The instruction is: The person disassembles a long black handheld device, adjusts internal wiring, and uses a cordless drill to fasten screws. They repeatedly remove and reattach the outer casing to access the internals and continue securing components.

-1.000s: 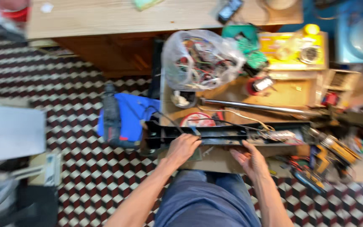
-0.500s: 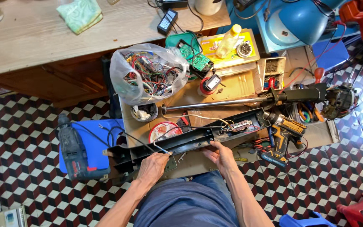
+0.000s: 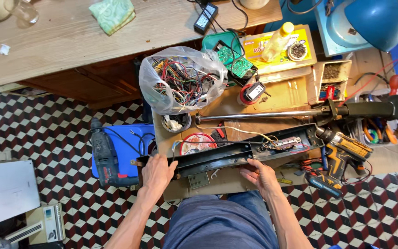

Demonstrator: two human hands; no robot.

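I see both hands, left hand (image 3: 156, 171) and right hand (image 3: 260, 175), apparently clasped on the long black metal housing (image 3: 229, 154); a bag of wires (image 3: 183, 85) lies beyond them.

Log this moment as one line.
left hand: grips black tray end | right hand: holds tray's near edge | yellow drill: beside

Long housing (image 3: 236, 154) across the low workbench (image 3: 295, 94), left hand (image 3: 156, 171) on its left end, right hand (image 3: 260, 175) under its middle. Beyond the fingers (image 3: 171, 165): bag of wires (image 3: 180, 83), metal pole (image 3: 263, 115). Left of the fingers a drill (image 3: 103, 154); right of them a cordless drill (image 3: 344, 145).
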